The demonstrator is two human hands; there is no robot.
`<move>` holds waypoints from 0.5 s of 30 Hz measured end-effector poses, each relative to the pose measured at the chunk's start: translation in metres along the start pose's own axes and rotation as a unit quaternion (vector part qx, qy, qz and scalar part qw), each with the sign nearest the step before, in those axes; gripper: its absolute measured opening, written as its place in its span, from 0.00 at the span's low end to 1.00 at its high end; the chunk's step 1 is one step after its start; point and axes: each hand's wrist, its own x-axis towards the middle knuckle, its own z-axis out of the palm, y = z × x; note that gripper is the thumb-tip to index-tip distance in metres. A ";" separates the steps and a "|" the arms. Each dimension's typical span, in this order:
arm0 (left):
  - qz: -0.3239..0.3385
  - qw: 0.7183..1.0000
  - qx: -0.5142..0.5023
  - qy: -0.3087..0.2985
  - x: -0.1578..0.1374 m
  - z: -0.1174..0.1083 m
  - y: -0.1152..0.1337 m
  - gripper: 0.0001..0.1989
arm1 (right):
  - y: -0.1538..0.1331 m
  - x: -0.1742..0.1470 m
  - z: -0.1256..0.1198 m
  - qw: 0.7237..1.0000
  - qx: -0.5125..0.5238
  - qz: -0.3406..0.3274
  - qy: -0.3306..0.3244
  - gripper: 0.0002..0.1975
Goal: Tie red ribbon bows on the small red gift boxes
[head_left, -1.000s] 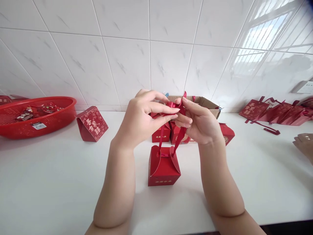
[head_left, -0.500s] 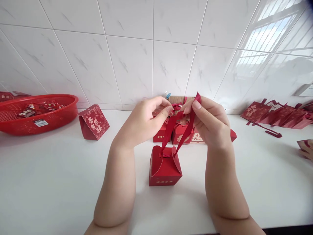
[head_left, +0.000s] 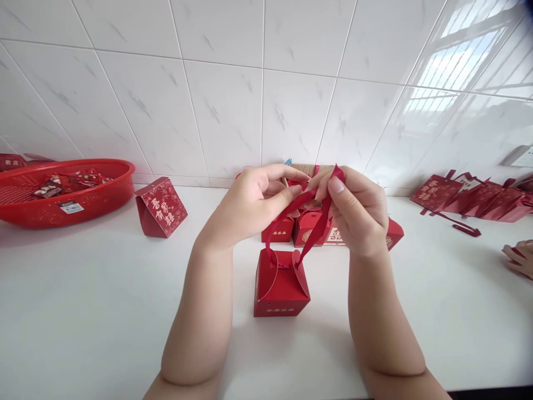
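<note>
A small red gift box (head_left: 281, 288) stands on the white counter (head_left: 83, 300) in front of me. Two strands of red ribbon (head_left: 313, 233) rise from its top flaps to my hands. My left hand (head_left: 254, 203) pinches one strand between thumb and fingers. My right hand (head_left: 353, 208) pinches the other strand, and the ribbon end sticks up past its fingertips. The two hands almost touch above the box, and where the strands meet is hidden behind my fingers.
Finished red boxes (head_left: 306, 229) sit behind my hands before a cardboard carton (head_left: 303, 168). A folded red box (head_left: 160, 207) and a red plastic basket (head_left: 62, 191) of candy lie left. Flat red boxes (head_left: 470, 194) are stacked right, where another person's hand (head_left: 520, 258) shows at the edge.
My hands have dropped slightly and closed together over the box, working the ribbon strands between the fingers. The other person's hand has come back into view at the right edge.
</note>
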 end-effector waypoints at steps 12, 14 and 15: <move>0.061 0.975 0.160 0.142 0.004 -0.014 0.002 0.05 | 0.004 -0.005 -0.025 0.999 -0.022 0.036 0.024 0.14; 0.064 0.966 0.216 0.130 -0.002 -0.023 0.005 0.06 | 0.003 -0.014 -0.039 0.997 -0.039 0.069 0.016 0.15; 0.062 0.960 0.242 0.123 -0.007 -0.029 0.006 0.06 | 0.002 -0.019 -0.046 0.995 -0.044 0.093 0.003 0.14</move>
